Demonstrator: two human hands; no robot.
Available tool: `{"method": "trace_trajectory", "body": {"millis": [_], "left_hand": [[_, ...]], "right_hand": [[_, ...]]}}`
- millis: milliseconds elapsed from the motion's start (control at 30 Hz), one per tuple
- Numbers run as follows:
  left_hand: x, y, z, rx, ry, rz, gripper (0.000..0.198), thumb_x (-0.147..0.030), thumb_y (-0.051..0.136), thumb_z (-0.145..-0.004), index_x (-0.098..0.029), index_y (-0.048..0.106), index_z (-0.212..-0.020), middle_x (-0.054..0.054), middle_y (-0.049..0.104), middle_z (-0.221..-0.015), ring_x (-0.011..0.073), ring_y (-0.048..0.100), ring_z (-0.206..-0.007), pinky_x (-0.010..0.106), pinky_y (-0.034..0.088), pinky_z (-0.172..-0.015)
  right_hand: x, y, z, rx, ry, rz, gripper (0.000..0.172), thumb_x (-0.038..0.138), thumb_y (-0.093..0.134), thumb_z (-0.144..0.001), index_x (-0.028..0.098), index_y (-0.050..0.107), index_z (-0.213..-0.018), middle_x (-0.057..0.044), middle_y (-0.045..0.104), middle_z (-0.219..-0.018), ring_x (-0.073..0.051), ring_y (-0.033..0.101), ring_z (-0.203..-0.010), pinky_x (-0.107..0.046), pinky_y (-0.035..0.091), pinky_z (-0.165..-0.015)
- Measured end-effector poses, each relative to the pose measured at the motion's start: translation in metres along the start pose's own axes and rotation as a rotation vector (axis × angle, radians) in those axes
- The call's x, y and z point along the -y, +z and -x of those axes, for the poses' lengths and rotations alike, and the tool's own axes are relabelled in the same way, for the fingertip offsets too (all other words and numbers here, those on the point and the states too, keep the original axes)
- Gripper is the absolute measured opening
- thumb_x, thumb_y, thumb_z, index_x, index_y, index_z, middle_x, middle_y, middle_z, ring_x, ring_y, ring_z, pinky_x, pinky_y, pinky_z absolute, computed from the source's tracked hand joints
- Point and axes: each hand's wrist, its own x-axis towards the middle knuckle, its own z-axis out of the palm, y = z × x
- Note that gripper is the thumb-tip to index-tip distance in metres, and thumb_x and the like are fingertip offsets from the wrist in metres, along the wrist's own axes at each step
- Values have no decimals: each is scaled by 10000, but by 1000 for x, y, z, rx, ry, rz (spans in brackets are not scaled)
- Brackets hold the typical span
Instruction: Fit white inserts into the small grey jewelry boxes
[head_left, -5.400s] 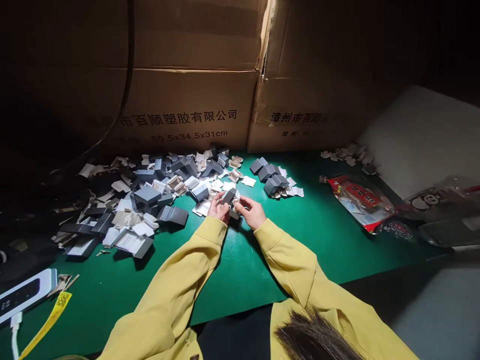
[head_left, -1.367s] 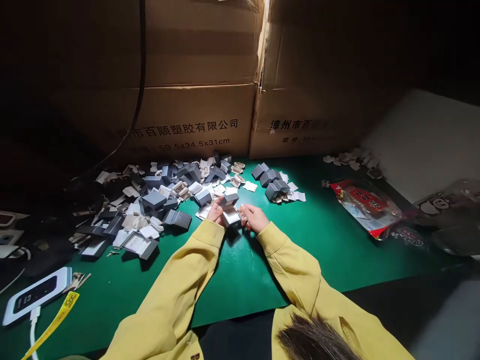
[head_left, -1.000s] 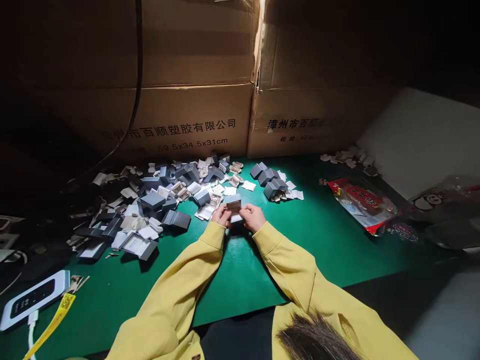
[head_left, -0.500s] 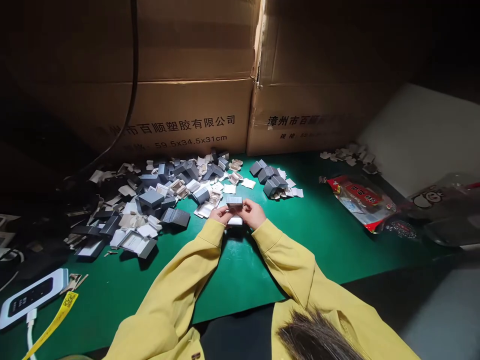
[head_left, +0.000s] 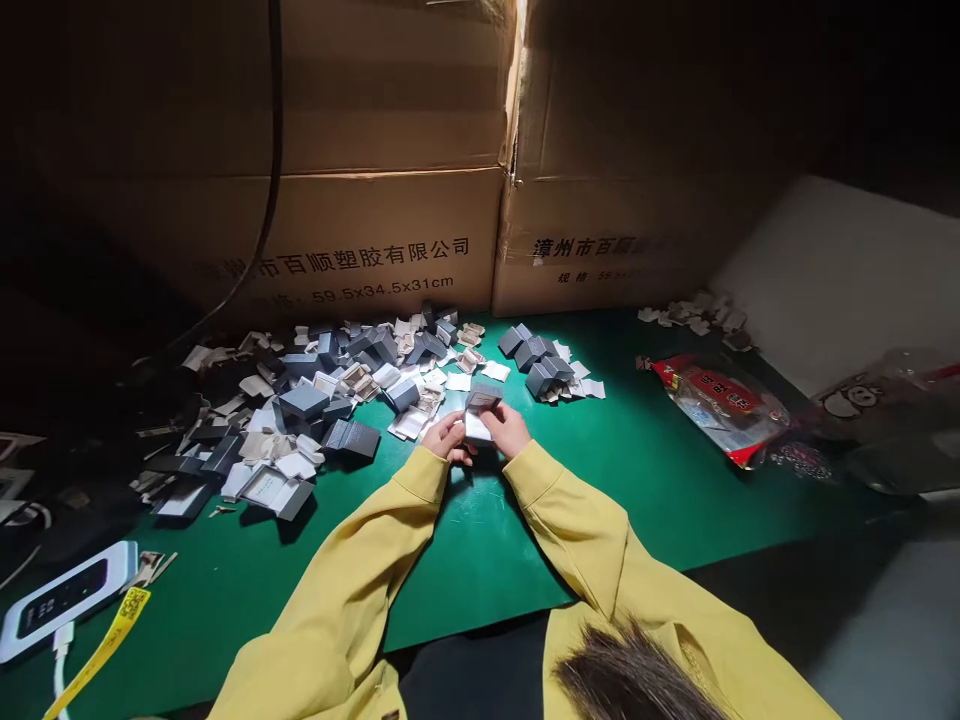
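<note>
Between my hands, above the green table [head_left: 600, 490], is a small grey-and-white folding box [head_left: 480, 402], its grey flap raised. My left hand [head_left: 448, 438] grips its left side, with fingers curled beneath. My right hand [head_left: 507, 428] closes on its right side, the thumb over the white inner part. Parts of the box are hidden behind my fingers. To the left spreads a heap of grey boxes [head_left: 304, 400] and white card pieces. A smaller cluster of grey boxes [head_left: 531, 352] lies beyond my right hand.
Large cardboard cartons [head_left: 360, 230] stand along the back. On the right lies a red-and-clear plastic packet [head_left: 724, 405], with card scraps [head_left: 697, 312] behind it. A white device [head_left: 67, 600] with a cable and a yellow strap [head_left: 105, 640] sits at front left. A dark cable [head_left: 270, 180] hangs at left.
The box in my hands has turned, so its raised grey flap and white interior now show. My fingers have shifted around it. The heaps lie as before.
</note>
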Motion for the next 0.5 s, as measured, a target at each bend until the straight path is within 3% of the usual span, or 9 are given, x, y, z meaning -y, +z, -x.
{"method": "trace_trajectory", "body": {"millis": [133, 200, 333, 433, 500], "left_hand": [[1, 0, 0, -31, -7, -117, 528, -492, 730, -660, -137, 554, -1008, -31, 605, -607, 74, 497, -408, 218, 401, -419], [0, 0, 1, -12, -4, -151, 497, -529, 708, -664, -126, 569, -920, -38, 573, -527, 70, 459, -368, 209, 348, -386], [0, 3, 2, 2, 5, -189, 449, -539, 709, -650, -150, 530, -784, -51, 541, -464, 71, 445, -348, 205, 332, -386], [-1, 6, 5, -25, 18, -219, 429, -543, 679, -678, -164, 497, -764, -44, 551, -472, 84, 468, -361, 210, 345, -403], [-2, 6, 7, -39, 23, -242, 411, -534, 668, -690, -175, 476, -752, -47, 546, -466, 86, 468, -362, 211, 341, -402]], "right_hand": [[10, -11, 1, -150, -356, 359, 334, 291, 626, -647, 188, 631, -964, -23, 641, -895, -106, 466, -592, -293, 467, -675], [14, -17, 1, -143, -471, 469, 304, 293, 588, -674, 178, 643, -950, -40, 645, -902, -116, 479, -605, -297, 464, -687], [11, -17, 0, -167, -410, 513, 189, 288, 546, -675, 165, 641, -783, -14, 591, -677, -127, 458, -551, -277, 424, -586], [5, -15, -2, -198, -345, 495, 178, 303, 549, -673, 167, 615, -767, 3, 557, -628, -127, 437, -528, -278, 403, -553], [6, -16, -2, -144, -380, 517, 167, 303, 540, -689, 172, 604, -771, -4, 573, -653, -138, 465, -561, -287, 420, -581]]}}
